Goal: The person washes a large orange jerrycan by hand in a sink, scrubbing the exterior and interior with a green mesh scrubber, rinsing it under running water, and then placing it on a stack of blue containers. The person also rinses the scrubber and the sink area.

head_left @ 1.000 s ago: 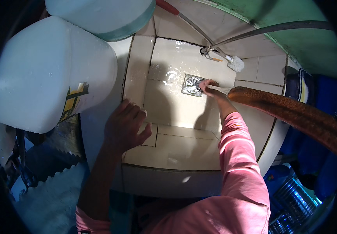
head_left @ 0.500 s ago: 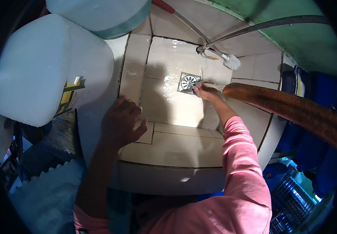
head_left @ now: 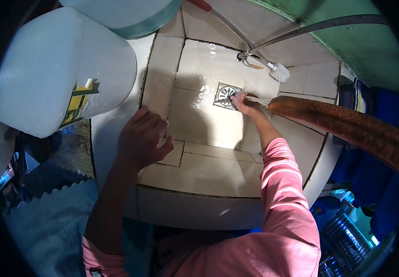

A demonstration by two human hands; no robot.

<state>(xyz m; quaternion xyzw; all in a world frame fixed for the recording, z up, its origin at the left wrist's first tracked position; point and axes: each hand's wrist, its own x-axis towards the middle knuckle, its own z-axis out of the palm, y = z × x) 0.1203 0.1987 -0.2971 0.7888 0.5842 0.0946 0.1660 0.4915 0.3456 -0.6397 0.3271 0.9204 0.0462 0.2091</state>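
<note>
My right hand (head_left: 246, 103) reaches down to the round slotted drain (head_left: 227, 95) in the tiled basin (head_left: 222, 173). Its fingers are pinched together at the drain's right side. A dark thin shape shows by the fingertips, too small to make out. Beside the hand, a pale stream of water comes from the end of a long rough brown spout-like piece (head_left: 333, 117). My left hand (head_left: 145, 141) is over the basin's left rim, fingers loosely bent and thumb apart, with nothing visible in it. Whether it touches the rim, I cannot tell.
A big white plastic container (head_left: 38, 69) stands at the left, with another pale container (head_left: 125, 16) behind it. A white-headed brush (head_left: 279, 73) and a tap (head_left: 246, 56) are at the basin's back. Blue items (head_left: 384, 106) line the right side.
The view has shifted slightly. My right hand stays at the drain with its fingers pinched. My left hand remains by the left rim, its fingers slightly more raised.
</note>
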